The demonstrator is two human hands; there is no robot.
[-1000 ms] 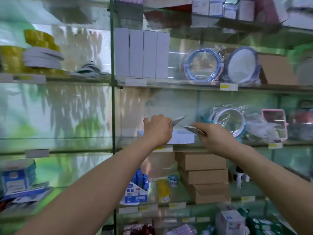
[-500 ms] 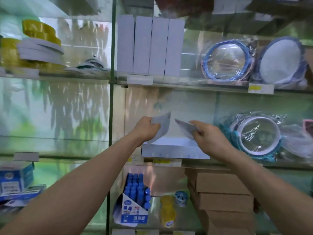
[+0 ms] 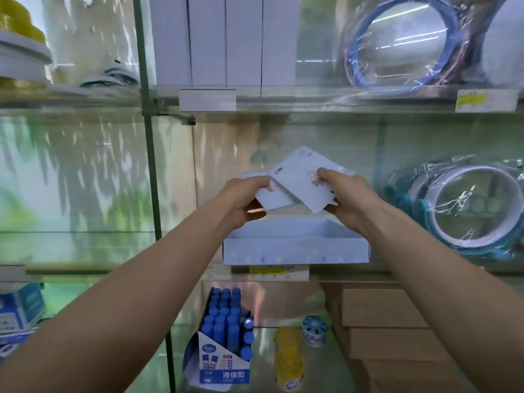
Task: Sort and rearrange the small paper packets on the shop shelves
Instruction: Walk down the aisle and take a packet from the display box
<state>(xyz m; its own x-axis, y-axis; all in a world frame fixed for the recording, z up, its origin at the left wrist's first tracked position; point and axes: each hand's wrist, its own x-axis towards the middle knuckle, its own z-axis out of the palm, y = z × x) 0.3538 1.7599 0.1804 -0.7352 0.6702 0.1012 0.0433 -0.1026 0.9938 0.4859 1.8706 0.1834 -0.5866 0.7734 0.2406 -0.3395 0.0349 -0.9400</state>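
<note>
Glass shelves [image 3: 340, 101] carry white tray [image 3: 295, 253], cartons [image 3: 382, 307].

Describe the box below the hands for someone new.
Find the middle glass shelf, right of the green post. At its front edge, below the left hand and right hand, sits a shallow white box. Unlike the wrapped rings to its right, it is rectangular and open.
</note>
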